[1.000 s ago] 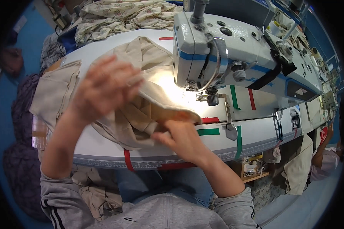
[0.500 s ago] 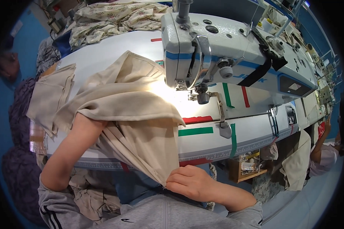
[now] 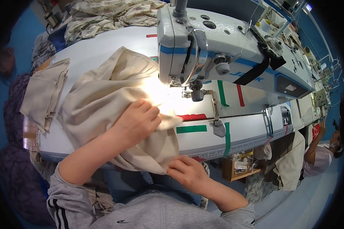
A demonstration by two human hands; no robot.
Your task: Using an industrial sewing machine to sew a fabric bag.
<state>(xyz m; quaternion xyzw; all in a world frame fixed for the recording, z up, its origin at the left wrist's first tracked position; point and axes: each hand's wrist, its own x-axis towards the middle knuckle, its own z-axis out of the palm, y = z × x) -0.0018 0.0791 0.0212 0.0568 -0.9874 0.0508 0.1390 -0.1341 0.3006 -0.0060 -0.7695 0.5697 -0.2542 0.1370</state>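
A beige fabric piece (image 3: 99,89) lies rumpled across the sewing machine's white bed, with its lower part hanging over the front edge. My left hand (image 3: 139,120) is on top of the cloth, its fingers curled together on a fold left of the needle area. Down at the front edge, my right hand (image 3: 187,171) pinches the fabric's lower corner between thumb and fingers. The white and blue sewing machine (image 3: 202,49) stands just beyond, its lamp glaring over the needle area, so the presser foot is hard to make out.
Folded beige pieces (image 3: 46,93) are stacked at the left. Floral cloth (image 3: 114,17) is heaped at the back, and dark purple cloth (image 3: 21,141) hangs at the left side. Below the table at right sits an open wooden drawer (image 3: 240,166). A co-worker (image 3: 321,156) is at far right.
My left hand has come out from under the fabric and now rests on top, further right. The upper layer has dropped flatter. My right hand keeps the corner, slightly higher.
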